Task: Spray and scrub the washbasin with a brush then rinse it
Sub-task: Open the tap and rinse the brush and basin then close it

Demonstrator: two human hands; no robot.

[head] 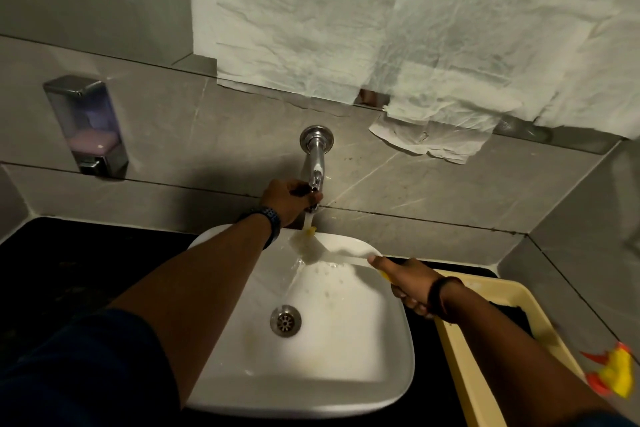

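Observation:
A white square washbasin (346, 350) sits on a black counter, with a steel drain (285, 320) in its bottom. My left hand (285, 199) grips the handle of the chrome wall tap (316, 163). Water runs from the spout into the basin. My right hand (408, 284) holds the brush (311, 246) by its white and yellow handle. The brush head is under the stream at the basin's far edge.
A soap dispenser (86, 125) with pink soap hangs on the wall at left. A yellow plastic tub (460, 354) stands right of the basin, with a red and yellow spray nozzle (613, 373) at its right. White paper (381, 28) covers the mirror above.

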